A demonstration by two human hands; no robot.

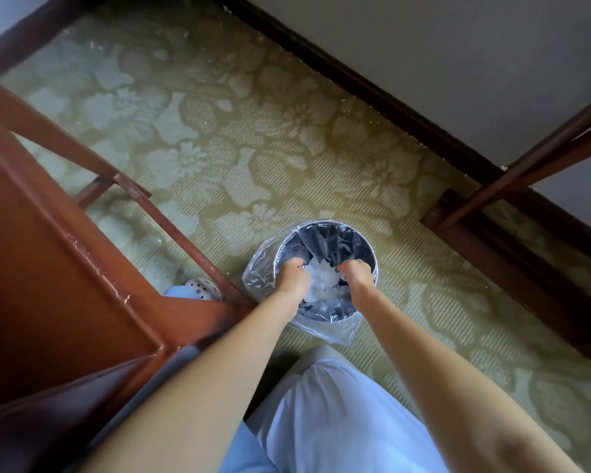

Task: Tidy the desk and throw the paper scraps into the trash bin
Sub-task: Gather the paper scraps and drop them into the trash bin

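Paper scraps (322, 278), a white crumpled mass, lay within the mouth of the trash bin (328, 224), directly between the two hands and below the level of the rim; the bin, a round dark can lined with a clear plastic bag (257, 279) folded over its edge, stood upright on the patterned green carpet (219, 131), just beside the corner of the reddish wooden desk (65, 268) and ahead of the person's pale-trousered leg (338, 404); the left hand (292, 280) entered from the desk side and the right hand (355, 275) from the opposite side, both reaching down with backs uppermost and fingers curled toward the scraps; each hand flanked the mass closely, and neither was noticeably nearer; whether the fingers gripped the paper or merely hung curled over a heap resting in the liner could not be told, the fingertips being hidden; the mass showed no clear long axis; judged from this arrangement, the scraps stood already over the opening, so the coming move would turn on a plain vertical relation: release, or withdrawal of both hands upward and apart, with the liner's loose folds the only thing likely to catch.
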